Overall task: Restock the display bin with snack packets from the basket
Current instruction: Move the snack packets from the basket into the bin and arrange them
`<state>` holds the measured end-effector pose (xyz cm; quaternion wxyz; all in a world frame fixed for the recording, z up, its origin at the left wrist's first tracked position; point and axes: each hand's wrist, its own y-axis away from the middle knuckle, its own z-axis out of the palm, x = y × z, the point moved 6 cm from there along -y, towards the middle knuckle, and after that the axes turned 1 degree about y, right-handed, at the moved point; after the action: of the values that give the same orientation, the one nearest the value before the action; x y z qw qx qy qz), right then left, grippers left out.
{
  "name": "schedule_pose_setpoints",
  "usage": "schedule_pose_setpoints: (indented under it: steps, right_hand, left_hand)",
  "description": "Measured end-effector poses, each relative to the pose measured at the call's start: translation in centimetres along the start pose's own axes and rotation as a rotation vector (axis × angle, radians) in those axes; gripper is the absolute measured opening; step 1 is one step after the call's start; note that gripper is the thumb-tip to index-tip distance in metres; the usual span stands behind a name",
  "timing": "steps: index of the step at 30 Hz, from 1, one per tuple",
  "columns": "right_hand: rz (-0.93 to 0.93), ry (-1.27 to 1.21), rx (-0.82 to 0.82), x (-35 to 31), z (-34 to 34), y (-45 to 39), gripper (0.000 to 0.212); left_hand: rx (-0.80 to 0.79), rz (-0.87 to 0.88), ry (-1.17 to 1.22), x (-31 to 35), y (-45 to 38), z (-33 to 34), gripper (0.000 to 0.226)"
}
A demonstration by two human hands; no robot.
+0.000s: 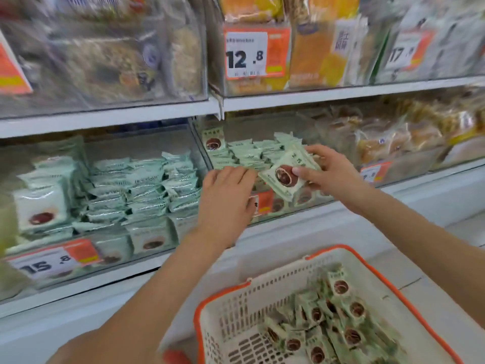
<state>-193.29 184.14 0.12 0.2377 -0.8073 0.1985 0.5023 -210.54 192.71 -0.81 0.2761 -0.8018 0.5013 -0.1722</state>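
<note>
My right hand [324, 170] grips a pale green snack packet [284, 174] with a brown round picture, held tilted over the front edge of the clear display bin [288, 206]. Several like packets [252, 153] are stacked inside that bin. Just to the left, my left hand [227, 195] rests palm down on the bin's front rim, fingers together, and I cannot make out anything in it. Below, at the bottom right, the white basket with an orange rim [262, 298] holds several more of the same packets [328, 319].
A neighbouring clear bin [105, 185] on the left holds lighter mint packets behind a 15.8 price tag [52, 261]. Bread packs [393, 137] fill the bin to the right. The upper shelf [288, 97] carries more bins and a 12.8 tag [249, 53].
</note>
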Motion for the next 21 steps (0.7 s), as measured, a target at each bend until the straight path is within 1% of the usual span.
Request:
schedule_pose_setpoints:
  steps: [1, 4, 6, 8, 10, 12, 15, 19, 21]
  right_hand:
    - [-0.028, 0.032, 0.037, -1.1, 0.2, -1.9, 0.027]
    - [-0.102, 0.088, 0.100, -2.6, 1.8, -7.7, 0.028]
    - [-0.138, 0.132, 0.129, -3.3, 3.4, -11.3, 0.030]
    - [-0.124, 0.176, 0.104, -3.3, 5.7, -14.5, 0.041]
    - [-0.078, 0.256, 0.046, -2.9, 8.3, -17.1, 0.049]
    - [-0.055, 0.336, -0.009, -2.4, 10.3, -19.1, 0.053]
    - [-0.017, 0.362, -0.124, -1.5, 12.9, -21.0, 0.058]
    - [-0.101, 0.317, -0.118, -0.4, 14.3, -21.7, 0.047]
    - [-0.131, 0.322, -0.111, -0.2, 14.6, -21.9, 0.045]
  left_hand:
    - [-0.056, -0.023, -0.006, -0.7, -0.3, 0.7, 0.041]
    - [-0.320, -0.097, -0.051, -2.2, -0.7, 3.4, 0.038]
    - [-0.381, -0.082, -0.104, -2.8, -1.4, 4.2, 0.038]
    - [-0.415, -0.038, -0.109, -2.9, -1.8, 4.8, 0.037]
    - [-0.409, 0.000, -0.076, -3.1, -1.9, 5.1, 0.034]
    - [-0.335, 0.034, -0.040, -3.1, -1.8, 5.3, 0.030]
    - [-0.223, 0.048, -0.007, -3.5, -1.7, 5.4, 0.021]
    - [-0.165, 0.033, 0.031, -3.5, -1.8, 5.3, 0.019]
    - [-0.155, 0.036, 0.037, -3.5, -1.7, 5.3, 0.019]
